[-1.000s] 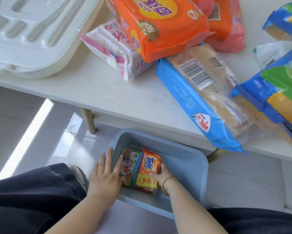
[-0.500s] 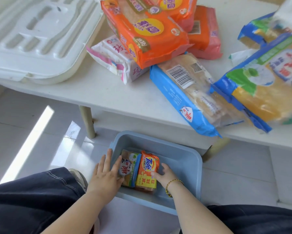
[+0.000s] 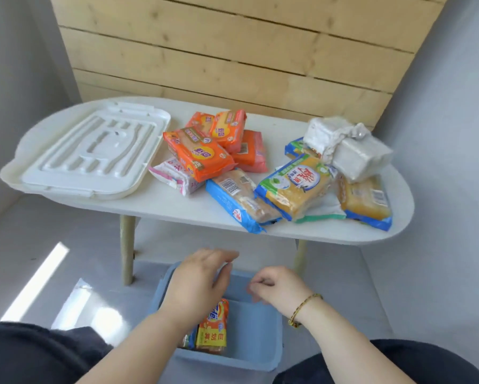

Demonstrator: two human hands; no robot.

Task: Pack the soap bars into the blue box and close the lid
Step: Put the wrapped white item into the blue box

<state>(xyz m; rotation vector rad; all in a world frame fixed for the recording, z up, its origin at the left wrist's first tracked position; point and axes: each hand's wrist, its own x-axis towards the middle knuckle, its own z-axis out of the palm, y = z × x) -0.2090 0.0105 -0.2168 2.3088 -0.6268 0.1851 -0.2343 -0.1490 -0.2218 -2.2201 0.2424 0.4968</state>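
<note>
A blue box (image 3: 256, 336) stands on the floor between my knees, with an orange Tide soap pack (image 3: 213, 327) and a second pack beside it inside. My left hand (image 3: 198, 281) hovers over the box's left side, fingers apart, holding nothing. My right hand (image 3: 281, 286), with a gold bracelet, hangs above the box with fingers loosely curled and empty. On the white table (image 3: 161, 200) lie several soap packs: orange ones (image 3: 198, 153), a blue one (image 3: 239, 203), a yellow one (image 3: 296, 187). The white lid (image 3: 86, 156) lies at the table's left.
White wrapped blocks (image 3: 346, 145) sit at the table's back right, and another yellow pack (image 3: 365, 200) lies near its right edge. A pink-white pack (image 3: 174, 176) lies under the orange ones. The wooden table legs (image 3: 127, 253) stand just behind the box. A plank wall rises behind.
Both hands have let go of the packs in the box and risen above it. My view has tilted up, so the whole table is now visible.
</note>
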